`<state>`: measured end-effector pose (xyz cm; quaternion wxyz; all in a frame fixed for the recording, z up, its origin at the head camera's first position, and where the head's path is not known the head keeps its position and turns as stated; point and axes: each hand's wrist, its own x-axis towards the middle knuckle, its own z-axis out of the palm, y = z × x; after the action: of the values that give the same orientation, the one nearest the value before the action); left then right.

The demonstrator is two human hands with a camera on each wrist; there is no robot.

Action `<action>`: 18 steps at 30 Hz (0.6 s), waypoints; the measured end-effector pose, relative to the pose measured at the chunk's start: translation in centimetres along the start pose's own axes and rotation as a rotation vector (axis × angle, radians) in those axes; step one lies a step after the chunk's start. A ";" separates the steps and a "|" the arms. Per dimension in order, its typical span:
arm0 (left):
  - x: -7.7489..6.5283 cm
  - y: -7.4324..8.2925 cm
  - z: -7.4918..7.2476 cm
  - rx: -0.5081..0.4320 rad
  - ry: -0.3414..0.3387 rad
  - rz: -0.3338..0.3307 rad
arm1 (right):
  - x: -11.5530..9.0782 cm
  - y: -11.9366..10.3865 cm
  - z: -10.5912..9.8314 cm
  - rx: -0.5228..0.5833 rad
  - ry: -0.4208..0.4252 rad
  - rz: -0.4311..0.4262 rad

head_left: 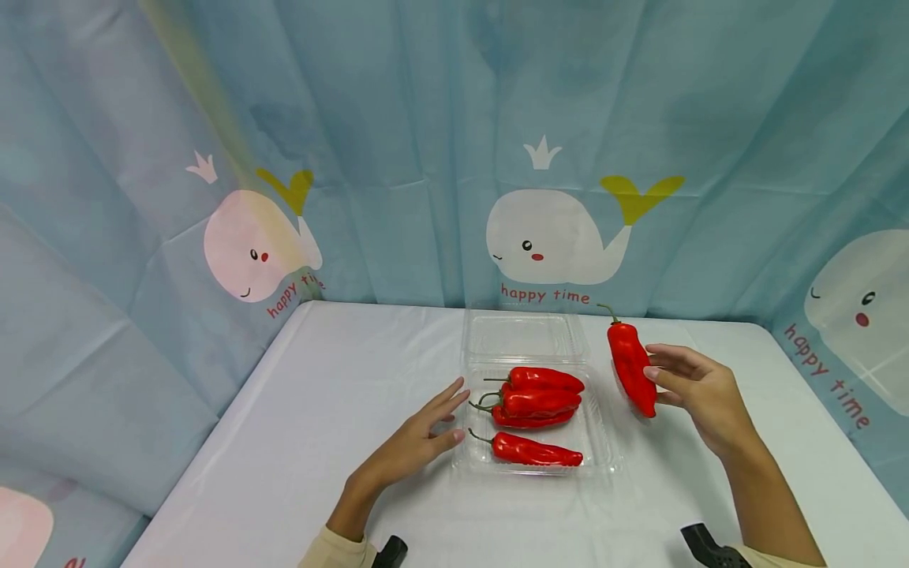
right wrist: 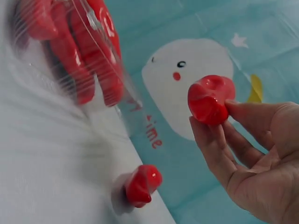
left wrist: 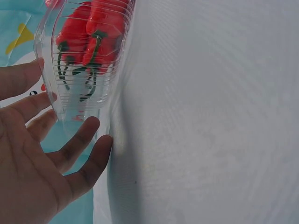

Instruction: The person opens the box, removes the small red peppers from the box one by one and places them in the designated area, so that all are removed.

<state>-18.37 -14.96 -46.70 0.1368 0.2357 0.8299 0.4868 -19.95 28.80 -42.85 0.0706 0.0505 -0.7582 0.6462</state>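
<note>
My right hand [head_left: 699, 394] pinches a long red pepper [head_left: 630, 367] between thumb and fingers, its green stem pointing away, to the right of a clear plastic box. In the right wrist view the held pepper [right wrist: 211, 99] shows end-on. Several red peppers lie in the clear box [head_left: 600, 454]: a group towards the back and a single pepper [head_left: 533, 450] along the front. My left hand [head_left: 412, 446] is at the box's left side with fingers spread; in the left wrist view, fingertips are at the box's rim [left wrist: 44, 51].
Another red pepper [right wrist: 142, 185] lies on the table beside the box in the right wrist view. The box's lid [head_left: 525, 335] lies folded back behind it. A white cloth covers the table [head_left: 341, 379]; a blue whale-print curtain [head_left: 426, 158] hangs around the back and sides.
</note>
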 end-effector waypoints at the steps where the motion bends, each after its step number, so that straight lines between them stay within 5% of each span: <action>1: 0.0 0.0 0.0 -0.003 0.000 0.000 | 0.0 0.1 -0.2 0.005 0.008 0.010; 18: 0.0 0.0 0.0 0.003 0.001 0.000 | 0.3 2.2 -2.7 0.006 0.141 0.165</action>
<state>-18.34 -14.96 -46.73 0.1361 0.2355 0.8308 0.4855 -20.51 31.78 -44.48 0.0701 -0.0572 -0.7509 0.6542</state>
